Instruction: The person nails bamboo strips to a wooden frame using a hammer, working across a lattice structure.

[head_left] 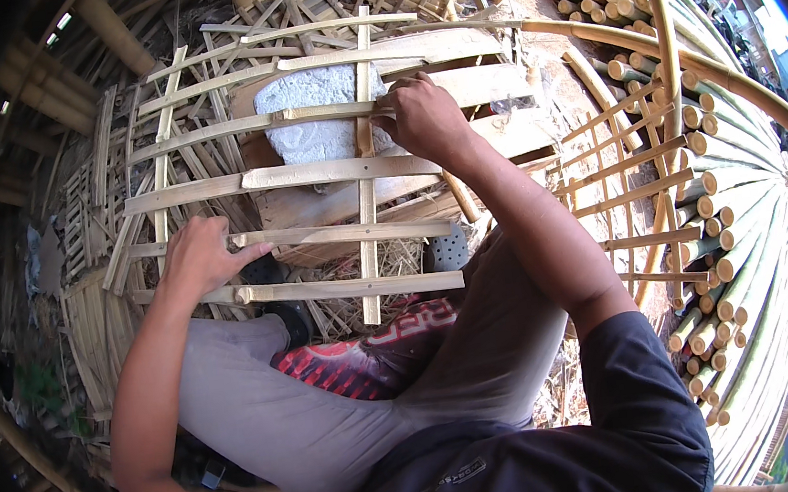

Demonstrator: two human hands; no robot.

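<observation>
Bamboo lattice [338, 171], near lettered red-and-black cloth [377, 358], is pinched by right hand [424, 116], touched by left hand [196, 259], grip unclear

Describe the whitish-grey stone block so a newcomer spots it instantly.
Find the pale, gridded bamboo lattice filling the view's upper middle. Beneath its upper half, left of the right hand, lies the chunky whitish-grey stone block. Its rough, mottled surface stands out from the flat tan planks nearby.

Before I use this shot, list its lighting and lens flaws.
Head view: glare bleaches the stacked bamboo poles at right; head view, left side: dim and soft; head view, rim: black surround, fisheye bending; head view, middle: the slatted frame, left hand and right hand look fairly sharp.
</observation>
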